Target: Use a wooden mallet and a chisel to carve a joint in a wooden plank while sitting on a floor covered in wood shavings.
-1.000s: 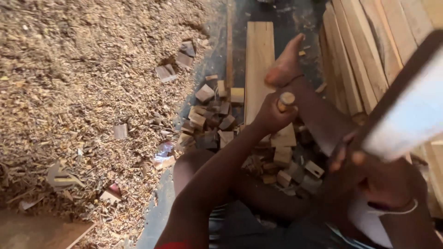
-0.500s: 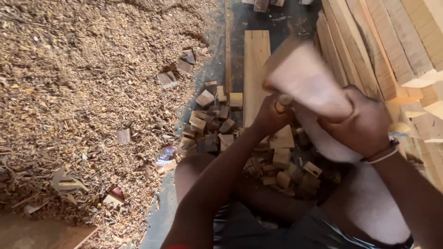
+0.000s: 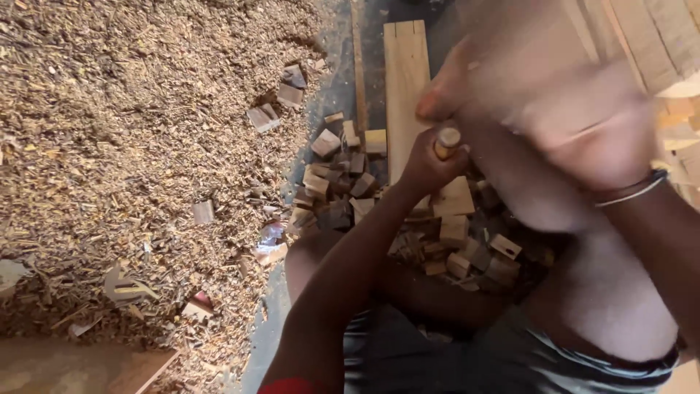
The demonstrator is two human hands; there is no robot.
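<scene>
My left hand [image 3: 426, 166] is closed around a chisel with a round wooden handle [image 3: 447, 138], held upright against a long pale plank [image 3: 403, 76] on the floor. My right hand [image 3: 587, 131], blurred by motion and wearing a thin bracelet, grips a pale wooden mallet [image 3: 514, 62] just above and to the right of the handle's top. The chisel's blade is hidden under my left fist. A foot [image 3: 437, 102] seems to rest on the plank beside the chisel.
Small wood offcuts [image 3: 339, 182] lie heaped around the plank's near end and by my legs. A wide bed of shavings and sawdust [image 3: 131, 131] covers the left. Sawn planks [image 3: 656, 36] are stacked on the right. A board [image 3: 73, 368] sits at bottom left.
My right hand has swung the mallet from a raised position at the right down toward the chisel handle. My left hand has stayed put on the chisel.
</scene>
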